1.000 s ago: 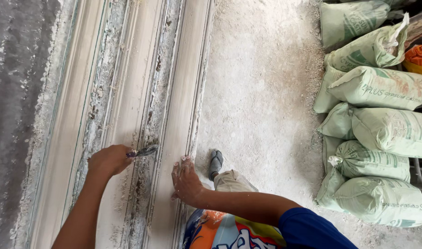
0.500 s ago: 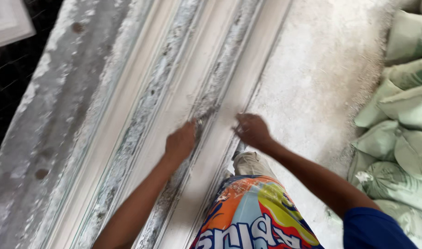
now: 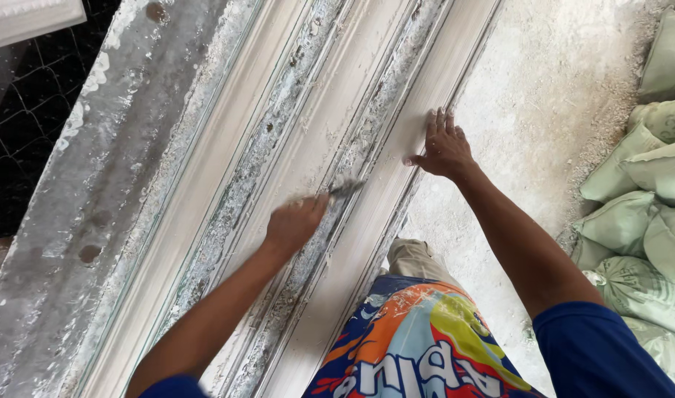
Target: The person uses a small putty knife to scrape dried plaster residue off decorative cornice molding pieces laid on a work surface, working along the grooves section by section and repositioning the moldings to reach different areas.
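White dust covers the floor (image 3: 544, 125) on the right, and green sacks (image 3: 647, 199) are piled at its edge. Long white moulding (image 3: 330, 140) with ridges and grooves runs across the worktop (image 3: 79, 221), which is grey and splashed with dried plaster.

I see my left hand (image 3: 295, 223) clenched around a small scraper (image 3: 345, 189). Its blade tip rests in one crusty groove (image 3: 367, 147) of the moulding. My right hand (image 3: 444, 146) is released and holds nothing. It lies flat, fingers spread, on the smooth outer strip near the floor side.

I think the step in hand is scraping the rough bits out of that groove. To do it well, I would keep the blade low and lined up with the groove, so it does not hop onto the smooth ridges beside it. I would push gently, because plaster can chip. My flat hand should press down to keep the long piece from sliding. It should also stay well apart from the blade.
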